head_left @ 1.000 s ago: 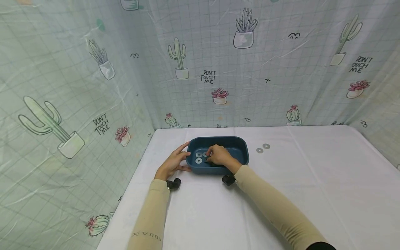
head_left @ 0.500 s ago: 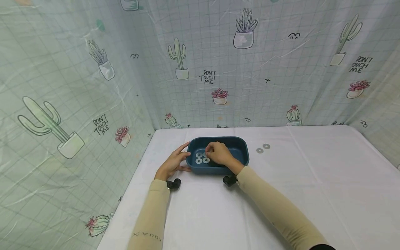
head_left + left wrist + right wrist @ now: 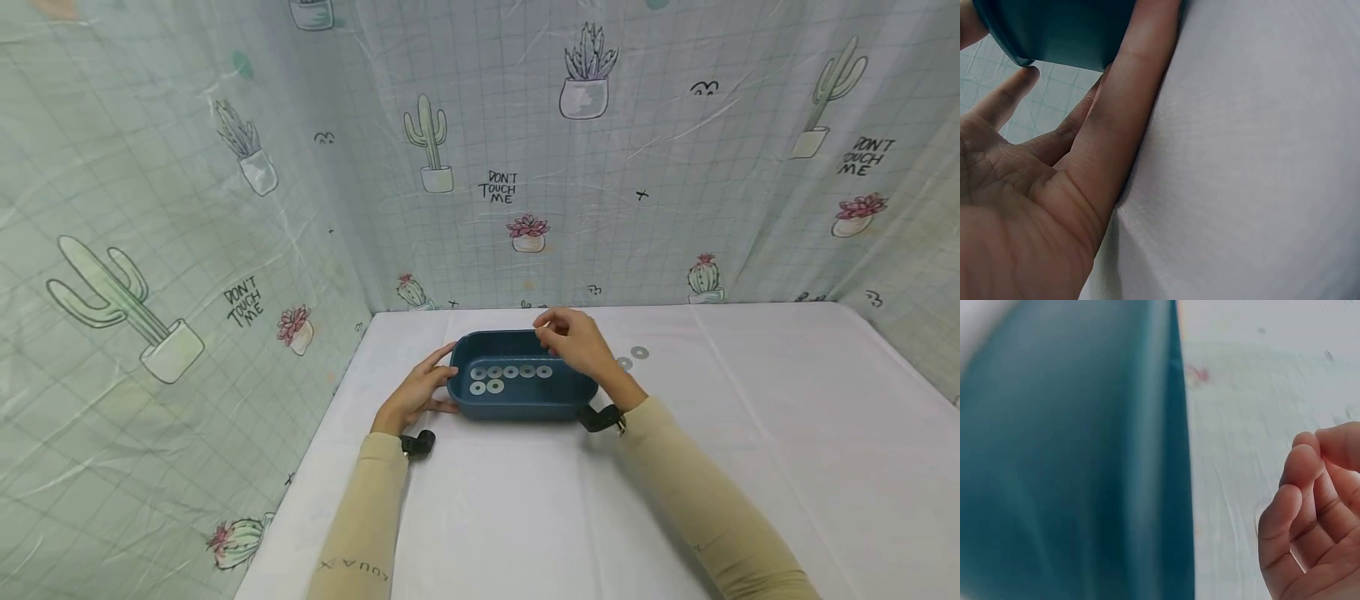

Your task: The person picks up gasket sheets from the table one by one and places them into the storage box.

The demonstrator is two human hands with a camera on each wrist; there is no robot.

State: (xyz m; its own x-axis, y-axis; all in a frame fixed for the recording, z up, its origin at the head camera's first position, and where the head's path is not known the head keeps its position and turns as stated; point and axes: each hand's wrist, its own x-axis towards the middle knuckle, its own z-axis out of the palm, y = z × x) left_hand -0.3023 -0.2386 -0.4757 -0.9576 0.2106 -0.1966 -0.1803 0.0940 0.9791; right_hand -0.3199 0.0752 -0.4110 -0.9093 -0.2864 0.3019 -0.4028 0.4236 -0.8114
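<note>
A dark blue rectangular tray (image 3: 517, 410) stands on the white table. Inside it lie several flat grey washers (image 3: 511, 372), most of them in a row along the middle, with two (image 3: 486, 387) in front at the left. My left hand (image 3: 411, 396) holds the tray's left end, its digits spread over the far corner, rim and near corner. Over the tray's right part is my right hand (image 3: 577, 342), fingers curled and thumb tip meeting a fingertip. In the right wrist view nothing shows between these fingertips (image 3: 1302, 464).
Two more washers (image 3: 640, 352) lie on the table right of the tray, one partly behind the right hand. A patterned cactus curtain (image 3: 480, 150) hangs behind and to the left of the white tabletop (image 3: 750, 433).
My right hand has risen from the washers at the tray's left and moved right and back. The washers it covered now show. My left hand and the tray have stayed put.
</note>
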